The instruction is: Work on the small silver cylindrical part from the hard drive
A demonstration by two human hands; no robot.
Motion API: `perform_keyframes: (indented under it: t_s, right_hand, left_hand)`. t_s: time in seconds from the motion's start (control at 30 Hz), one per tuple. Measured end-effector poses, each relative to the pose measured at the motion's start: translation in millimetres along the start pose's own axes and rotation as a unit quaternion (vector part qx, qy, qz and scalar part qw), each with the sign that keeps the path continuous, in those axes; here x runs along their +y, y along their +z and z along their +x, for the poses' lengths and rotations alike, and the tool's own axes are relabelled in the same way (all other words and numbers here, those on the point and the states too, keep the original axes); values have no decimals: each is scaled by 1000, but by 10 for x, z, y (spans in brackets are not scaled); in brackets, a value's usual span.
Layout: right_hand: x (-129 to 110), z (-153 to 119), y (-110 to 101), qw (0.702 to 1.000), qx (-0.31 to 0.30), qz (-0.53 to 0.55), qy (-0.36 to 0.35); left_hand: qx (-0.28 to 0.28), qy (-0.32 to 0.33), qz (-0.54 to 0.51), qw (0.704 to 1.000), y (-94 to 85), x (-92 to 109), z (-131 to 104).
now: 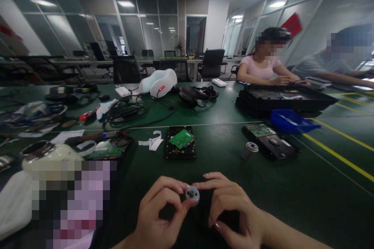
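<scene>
My left hand (162,210) pinches a small round metal part (196,199), silvery with a dark hub and small holes, between thumb and fingers just above the green table. My right hand (233,206) is beside it. Its index fingertip reaches the part's upper edge, while the thumb stands apart from the bent fingers. Beyond my hands lies a black hard drive (172,155) with a loose green circuit board (181,139) on top. To the right are a small metal cylinder (251,148) and another dark drive (284,149) with a circuit board at one end.
Scraps of white paper (154,142) lie left of the first drive. A blue tray (292,122) and stacked black trays (286,105) stand at right, near two people. Black cable (128,111), a neck pillow (163,83) and a cream-coloured pot (55,155) occupy the left and back.
</scene>
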State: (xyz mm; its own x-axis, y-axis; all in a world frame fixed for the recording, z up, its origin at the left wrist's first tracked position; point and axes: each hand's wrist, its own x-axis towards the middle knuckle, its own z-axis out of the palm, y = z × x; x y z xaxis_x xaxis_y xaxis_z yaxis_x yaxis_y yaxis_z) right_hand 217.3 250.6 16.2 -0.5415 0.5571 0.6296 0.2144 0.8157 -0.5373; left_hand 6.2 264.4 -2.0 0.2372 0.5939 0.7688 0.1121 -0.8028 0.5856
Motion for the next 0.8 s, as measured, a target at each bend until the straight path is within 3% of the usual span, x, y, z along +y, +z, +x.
perform_keyframes:
  t_s: [0.3, 0.47, 0.63, 0.8]
  right_hand:
    - [-28, 18, -29, 999, -37, -19, 16]
    - [30, -15, 27, 1000, 17, -4, -15]
    - [-19, 23, -25, 999, -31, -15, 10]
    - [-43, 47, -42, 999, -35, -10, 9]
  left_hand:
    - [-25, -12, -15, 999, -14, 17, 20]
    - [-25, -16, -19, 999, -22, 20, 7]
    - [-17, -14, -24, 999, -13, 12, 2]
    - [-7, -3, -5, 1000, -9, 8, -7]
